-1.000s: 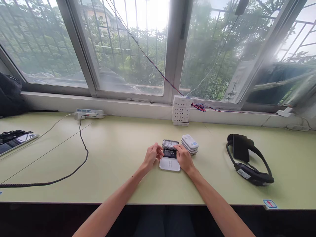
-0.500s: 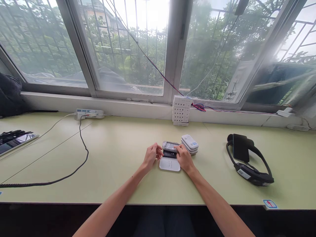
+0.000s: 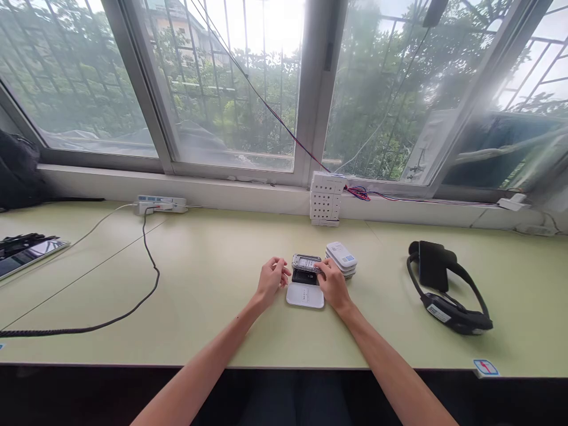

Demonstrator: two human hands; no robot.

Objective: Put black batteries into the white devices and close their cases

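Note:
A small opened electronic device [image 3: 306,262], which looks like a pocket Wi-Fi router, lies on the table with its inside facing up. Just below it is a black battery [image 3: 304,277], and nearer to me a white back cover [image 3: 305,296] with printed text. My right hand [image 3: 332,285] has its thumb and finger closed at the device's right end; whether a smaller part is between them is hidden. To the left of the device, my left hand [image 3: 272,280] stays apart from it, empty, its fingers loosely bent. A stack of several similar white devices [image 3: 341,257] stands by my right hand.
Farther back, a white perforated box [image 3: 325,199] stands by the window. A black headset [image 3: 452,296] lies at the right. On the left are a power strip [image 3: 160,205], a dark cable [image 3: 153,278] and a tablet-like slab [image 3: 33,257].
My right fingers have drawn slightly back from over the device's middle to its right end and closed there. My left hand has shifted a little, its fingers slightly more bent.

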